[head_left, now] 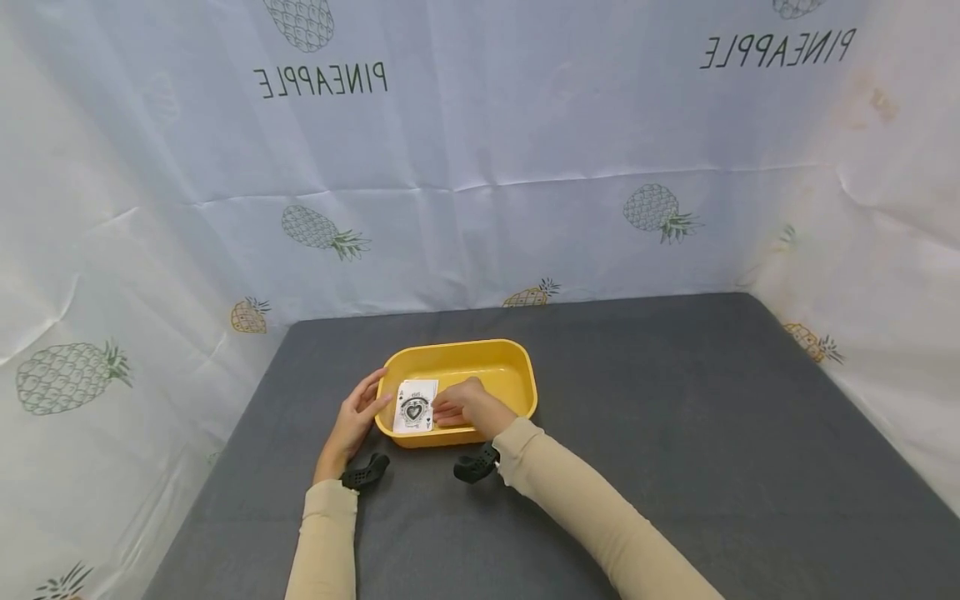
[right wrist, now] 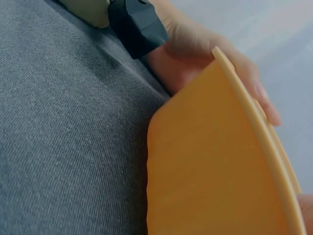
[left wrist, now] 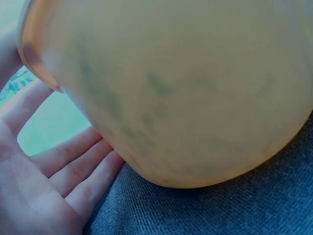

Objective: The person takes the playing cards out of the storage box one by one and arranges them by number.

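A yellow tray (head_left: 495, 350) with rounded corners sits on the dark cloth. Several playing cards (head_left: 415, 406) lie in its left part, an ace face up on top. My left hand (head_left: 351, 423) grips the left end of the tray, thumb over the rim and fingers on the outer wall. Up close in the left wrist view, the fingers (left wrist: 83, 166) spread against that wall. My right hand (head_left: 467, 403) reaches into the tray, fingertips at the right edge of the cards. Whether those fingers pinch a card, I cannot tell. In the right wrist view the tray wall (right wrist: 215, 161) hides most of this hand.
Dark grey cloth (head_left: 675, 433) covers the table around the tray. White curtains (head_left: 480, 242) printed with pineapples rise behind and at both sides. Black wrist devices (head_left: 477, 463) are strapped at the beige cuffs, close to the tray's near side.
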A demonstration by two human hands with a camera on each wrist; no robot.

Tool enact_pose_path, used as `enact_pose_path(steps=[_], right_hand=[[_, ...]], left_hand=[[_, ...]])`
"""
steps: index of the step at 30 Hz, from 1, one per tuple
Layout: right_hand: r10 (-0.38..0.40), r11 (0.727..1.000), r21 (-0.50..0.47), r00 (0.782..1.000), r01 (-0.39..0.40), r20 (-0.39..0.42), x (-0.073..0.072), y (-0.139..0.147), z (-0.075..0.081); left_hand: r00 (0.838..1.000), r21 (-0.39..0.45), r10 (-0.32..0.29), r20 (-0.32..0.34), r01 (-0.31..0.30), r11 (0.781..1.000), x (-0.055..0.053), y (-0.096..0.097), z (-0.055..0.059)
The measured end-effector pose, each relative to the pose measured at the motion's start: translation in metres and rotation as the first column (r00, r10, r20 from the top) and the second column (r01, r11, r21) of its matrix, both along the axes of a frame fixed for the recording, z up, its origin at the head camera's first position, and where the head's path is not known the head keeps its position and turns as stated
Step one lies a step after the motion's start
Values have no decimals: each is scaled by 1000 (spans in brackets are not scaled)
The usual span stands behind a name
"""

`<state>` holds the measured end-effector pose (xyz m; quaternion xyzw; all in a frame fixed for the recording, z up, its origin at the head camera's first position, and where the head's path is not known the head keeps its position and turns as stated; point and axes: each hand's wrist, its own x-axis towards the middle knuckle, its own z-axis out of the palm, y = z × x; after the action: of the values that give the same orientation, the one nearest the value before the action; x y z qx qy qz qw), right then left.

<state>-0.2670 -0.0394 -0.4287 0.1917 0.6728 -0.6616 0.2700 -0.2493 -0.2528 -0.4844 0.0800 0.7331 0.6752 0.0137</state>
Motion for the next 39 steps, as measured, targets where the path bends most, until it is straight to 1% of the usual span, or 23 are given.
enact_pose_path(steps=[7,12,16,24,27,29,31,35,37,39], right_hand=[[-33,999,4,999,33,-19,2,-7,-3],[-17,1000,24,1000,18,-16,2,-11,-5],[-7,998,67,1000,7,-12,1,-13,-5],[-26,981,189,999,33,-41,-7,-15,-8],[-33,977,211,998,42,-46,-9,-14,-7],[-41,978,202,998,50,-50,-10,-13,-7],[-46,984,170,997,55,-55,-9,-11,-6],[-49,997,57,996,53,-69,-5,-5,-1],[-44,999,2,996,44,-75,-4,-1,1],[-37,999,-31,996,35,-79,-3,2,4]], left_hand=[[1000,-5,9,5,-9,1000,2,0,0],[1000,-11,21,11,-21,1000,3,0,-1],[1000,-17,17,14,-17,1000,2,0,-2],[1000,0,13,3,-13,1000,1,1,-2],[1000,2,14,-3,-14,1000,1,1,-1],[1000,3,12,-6,-12,1000,1,1,-1],[1000,2,5,-9,-5,1000,1,0,-1],[1000,9,-3,-14,3,1000,1,0,-1],[1000,13,-1,-11,1,1000,2,1,-1],[1000,12,3,-5,-3,1000,2,1,0]])
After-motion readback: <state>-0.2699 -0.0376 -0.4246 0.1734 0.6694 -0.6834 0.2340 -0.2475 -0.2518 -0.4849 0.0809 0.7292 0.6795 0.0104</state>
